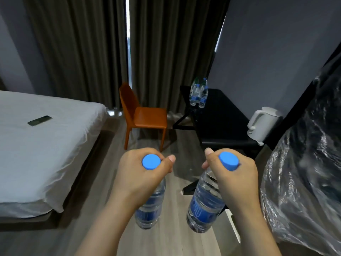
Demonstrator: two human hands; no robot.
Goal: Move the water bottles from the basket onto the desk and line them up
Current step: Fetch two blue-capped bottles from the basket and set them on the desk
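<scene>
Above the floor (177, 145), midway between the bed (36, 145) and the desk (221, 115), I carry one water bottle in each hand.

Grip, left: my left hand (140, 172) is wrapped round the neck of the left bottle (150, 209), fingers curled just under its blue cap (151, 162), thumb lying forward. The body hangs below the fist, close to upright.

Grip, right: my right hand (234, 174) clasps the neck of the right bottle (204, 207) the same way, under its own cap (228, 161). This bottle tilts, base swung inward toward the other.

Reason for the hold, as I judge it: taking each bottle at the neck lets the weight hang beneath the hand, so two can travel at once and each base meets the desktop first.

Destination: a cluster of bottles (199, 93) stands upright at the far end of the desk, close together, near the curtain. I cannot tell whether they form a true row. A white kettle (262, 124) sits at the near end; bare desktop lies between. An orange chair (145, 115) stands left of the desk.

The basket is not in view.

Risk noted: the tilted right bottle needs righting before it is set down, or it could knock its neighbours.
</scene>
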